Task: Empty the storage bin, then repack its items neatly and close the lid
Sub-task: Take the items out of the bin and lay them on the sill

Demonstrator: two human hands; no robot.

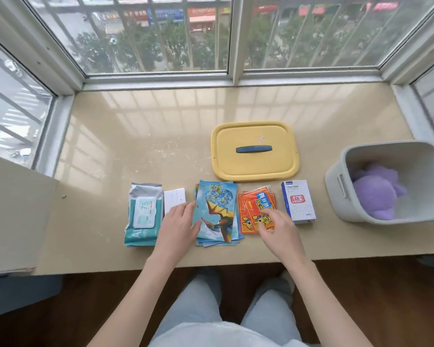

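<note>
The grey storage bin (pixel 386 216) lies tipped toward me at the right with a purple plush toy (pixel 376 194) inside. Its yellow lid (pixel 254 169) with a dark handle lies flat behind a row of items: a teal wet-wipe pack (pixel 142 212), a small white box (pixel 174 197), a stack of blue picture packets (pixel 217 211), orange-red sachets (pixel 254 209) and a white-and-blue box (pixel 298 201). My left hand (pixel 178 226) rests with relaxed fingers on the left edge of the blue stack. The fingertips of my right hand (pixel 278 229) touch the orange-red sachets.
The beige sill (pixel 140 136) runs between window frames on three sides. A flat cardboard sheet (pixel 13 216) lies at the left edge. My knees (pixel 236 304) and the dark wooden floor are below the front edge.
</note>
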